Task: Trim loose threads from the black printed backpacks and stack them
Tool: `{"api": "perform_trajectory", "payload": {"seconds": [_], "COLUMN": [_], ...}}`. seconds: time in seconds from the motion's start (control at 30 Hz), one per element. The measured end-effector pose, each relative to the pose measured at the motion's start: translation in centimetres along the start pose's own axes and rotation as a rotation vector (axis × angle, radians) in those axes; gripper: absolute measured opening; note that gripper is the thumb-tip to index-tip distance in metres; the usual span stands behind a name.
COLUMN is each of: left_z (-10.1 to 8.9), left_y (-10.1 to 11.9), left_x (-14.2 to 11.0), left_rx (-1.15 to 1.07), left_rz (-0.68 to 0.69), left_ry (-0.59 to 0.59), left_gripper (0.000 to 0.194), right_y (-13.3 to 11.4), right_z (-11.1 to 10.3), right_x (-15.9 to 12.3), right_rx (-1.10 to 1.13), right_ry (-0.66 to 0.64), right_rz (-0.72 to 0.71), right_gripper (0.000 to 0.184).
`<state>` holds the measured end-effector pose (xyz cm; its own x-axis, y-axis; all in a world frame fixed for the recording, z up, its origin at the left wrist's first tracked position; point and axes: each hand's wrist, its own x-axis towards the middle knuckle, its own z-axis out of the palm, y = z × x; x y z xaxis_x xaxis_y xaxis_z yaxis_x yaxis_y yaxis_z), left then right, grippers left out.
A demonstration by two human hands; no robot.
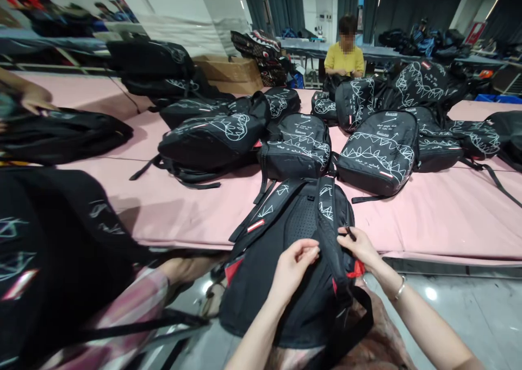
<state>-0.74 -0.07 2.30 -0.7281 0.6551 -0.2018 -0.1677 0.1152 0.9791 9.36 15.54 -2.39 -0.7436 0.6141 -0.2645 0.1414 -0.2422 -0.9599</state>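
Note:
A black backpack [285, 283] with white zigzag print lies back-side up on my lap, its top resting against the pink table edge. My left hand [294, 264] has its fingers curled and pinched against the left side of a shoulder strap [328, 234]. My right hand [359, 246] pinches the same strap from the right, near a small black zipper pull or buckle. Red lining [355, 271] shows just below my right hand.
Several matching black backpacks [377, 149] lie across the pink table [440, 217]. A person in a yellow shirt [343, 59] sits at the far side. Another person's arm in a plaid sleeve [134, 299] reaches in at lower left beside a black bag [53, 250]. Grey floor lies at lower right.

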Motion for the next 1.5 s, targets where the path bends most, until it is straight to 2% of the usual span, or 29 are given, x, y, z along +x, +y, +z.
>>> {"api": "perform_trajectory", "payload": {"seconds": [0.1,0.17,0.3,0.43,0.57,0.67,0.77,0.83,0.93,1.03,1.1,1.17,1.23,1.27,1.3,1.33,1.37,1.43,1.47,1.5], "left_z": [1.6,2.1,2.6,2.8,2.7,2.9,3.3,3.5,3.6,3.0,1.9,0.0,-2.9,-4.7,-6.7,-8.8,-11.0,-15.1,-16.7,-18.1], "left_y": [-1.6,-2.1,-2.1,-2.6,-3.8,-4.1,-4.0,-3.9,-3.5,-2.5,-1.8,-1.1,-0.8,-0.8,-0.9,-1.2,-1.6,-2.8,-3.5,-4.4], "left_x": [3.2,4.4,4.8,4.4,4.6,4.7,4.8,4.8,4.4,3.2,1.8,0.5,-0.5,-0.8,-1.1,-1.3,-1.5,-2.1,-2.6,-3.1], "left_rx": [0.157,0.206,0.338,0.402,0.418,0.428,0.439,0.444,0.442,0.424,0.414,0.419,0.46,0.499,0.543,0.587,0.634,0.677,0.683,0.643], "left_rz": [0.127,0.167,0.237,0.279,0.268,0.273,0.301,0.322,0.338,0.348,0.348,0.336,0.32,0.311,0.3,0.28,0.259,0.231,0.218,0.171], "left_ry": [0.021,0.037,0.081,0.146,0.158,0.146,0.146,0.145,0.123,0.002,-0.187,-0.392,-0.461,-0.398,-0.276,-0.129,0.074,0.366,0.495,0.557], "left_gripper": [0.034,0.033,0.012,0.015,0.02,0.021,0.019,0.018,0.019,0.022,0.021,0.019,0.019,0.023,0.027,0.032,0.035,0.027,0.036,0.052], "right_y": [0.5,0.8,1.3,1.2,0.0,-1.4,-2.6,-3.0,-2.9,-2.1,-1.3,-0.3,0.8,1.4,2.0,2.5,3.1,4.1,4.6,5.1], "right_z": [1.0,1.6,2.2,1.4,-0.7,-1.7,-1.6,-1.2,-1.0,-1.6,-2.4,-3.4,-4.6,-5.3,-5.9,-6.6,-7.1,-7.8,-8.0,-8.0], "right_x": [0.4,0.3,0.1,0.1,-0.7,-1.4,-1.7,-1.5,-1.1,-0.9,-1.0,-1.1,-1.3,-1.3,-1.4,-1.5,-1.6,-1.7,-1.8,-1.9], "right_rx": [0.012,0.044,0.026,-0.13,-0.566,-0.982,-1.271,-1.364,-1.298,-1.027,-0.844,-0.683,-0.53,-0.462,-0.405,-0.361,-0.327,-0.272,-0.242,-0.208], "right_ry": [-0.01,0.013,0.025,0.02,0.113,0.05,0.005,0.009,-0.013,-0.013,0.013,0.038,0.072,0.096,0.121,0.135,0.143,0.148,0.153,0.161], "right_rz": [0.059,0.044,-0.064,-0.192,-0.436,-0.612,-0.678,-0.677,-0.682,-0.646,-0.557,-0.454,-0.37,-0.333,-0.295,-0.254,-0.209,-0.109,-0.057,-0.012], "right_gripper": [0.041,0.041,0.038,0.034,0.026,0.02,0.018,0.016,0.015,0.016,0.019,0.022,0.026,0.027,0.03,0.033,0.036,0.038,0.039,0.04]}}
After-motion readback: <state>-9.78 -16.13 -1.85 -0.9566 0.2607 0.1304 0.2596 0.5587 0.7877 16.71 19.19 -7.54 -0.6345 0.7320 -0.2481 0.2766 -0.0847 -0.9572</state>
